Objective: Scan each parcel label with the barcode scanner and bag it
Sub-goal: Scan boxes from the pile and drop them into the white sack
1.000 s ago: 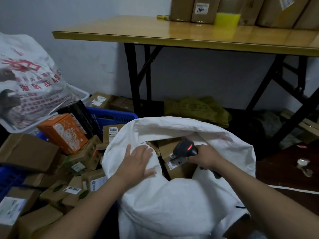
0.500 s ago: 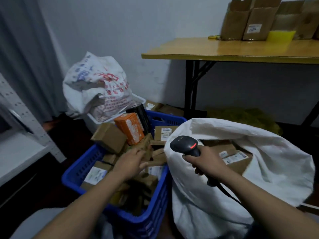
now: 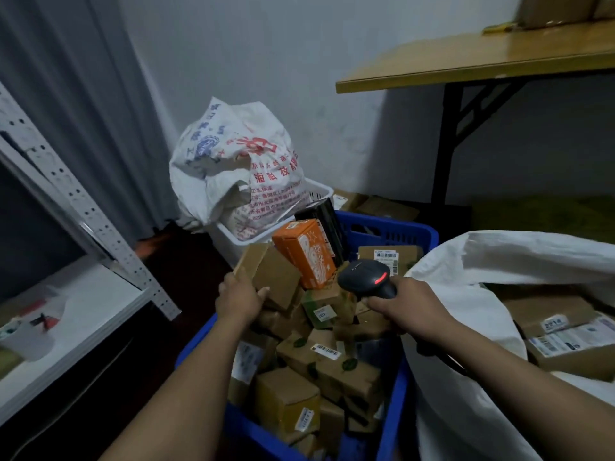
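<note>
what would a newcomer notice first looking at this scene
The blue crate heaped with cardboard parcels fills the centre, a bright orange box standing out near its top. Over the pile, the left hand grips a brown parcel while the right hand holds a black barcode scanner glowing red. A big white sack gapes open at right, labelled parcels inside.

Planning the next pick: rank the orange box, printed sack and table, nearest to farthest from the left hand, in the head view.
1. Orange box, just right of the left hand, in the blue crate.
2. Printed sack, beyond the crate, in the white basket.
3. Table, farthest, upper right.
</note>
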